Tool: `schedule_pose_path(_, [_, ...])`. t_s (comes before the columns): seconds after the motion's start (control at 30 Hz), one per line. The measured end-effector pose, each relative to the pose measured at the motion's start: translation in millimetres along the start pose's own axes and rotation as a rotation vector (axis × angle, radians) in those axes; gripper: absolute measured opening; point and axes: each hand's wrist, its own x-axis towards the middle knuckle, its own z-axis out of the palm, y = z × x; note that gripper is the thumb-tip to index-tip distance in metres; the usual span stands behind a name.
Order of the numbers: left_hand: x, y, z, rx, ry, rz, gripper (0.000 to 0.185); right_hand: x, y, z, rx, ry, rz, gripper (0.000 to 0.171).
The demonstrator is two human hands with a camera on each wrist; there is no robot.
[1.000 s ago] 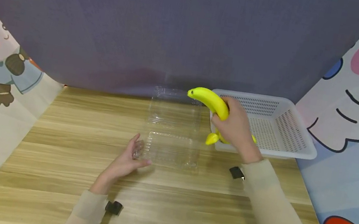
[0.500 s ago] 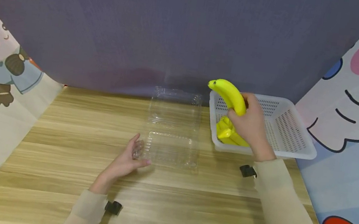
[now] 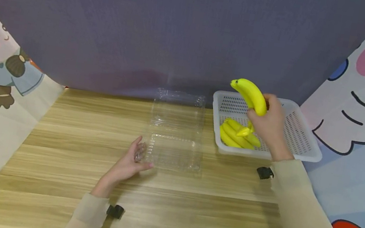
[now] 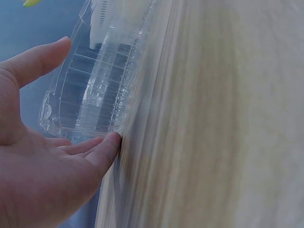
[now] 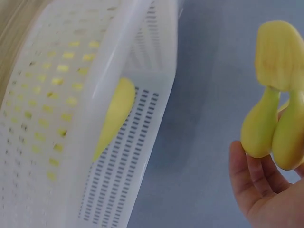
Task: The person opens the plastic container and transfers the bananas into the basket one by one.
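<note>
Your right hand [image 3: 268, 123] grasps smooth, curved yellow bananas [image 3: 250, 95] above the perforated white basket [image 3: 301, 143]. Your left hand [image 3: 130, 161], fingers relaxed, touches the ribbed clear box [image 3: 174, 144] left of the basket.

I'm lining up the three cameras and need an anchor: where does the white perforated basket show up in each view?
Head: the white basket sits right of centre at the table's far edge, under the right hand.
Left wrist: not in view; only the clear plastic container and the left hand show.
Right wrist: the basket fills the left half, tilted.
Shared landmark: the banana bunch, top right in the right wrist view.
</note>
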Motion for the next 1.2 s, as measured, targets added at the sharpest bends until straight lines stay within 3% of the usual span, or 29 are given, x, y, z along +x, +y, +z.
schedule_pose_path(0.37, [0.3, -1.7, 0.8, -0.016, 0.007, 0.002, 0.114, 2.8, 17.5, -9.5, -0.077, -0.010, -0.001, 0.055])
schedule_pose_path(0.9, [-1.0, 0.1, 3.2, -0.009, 0.014, 0.002, 0.115, 12.1, 46.7, -27.0, -0.214, -0.016, 0.064, 0.061])
schedule_pose_path(1.2, [-3.3, 1.3, 4.3, -0.006, 0.018, -0.003, 0.115, 14.1, 70.7, -30.3, -0.288, -0.068, 0.140, 0.063])
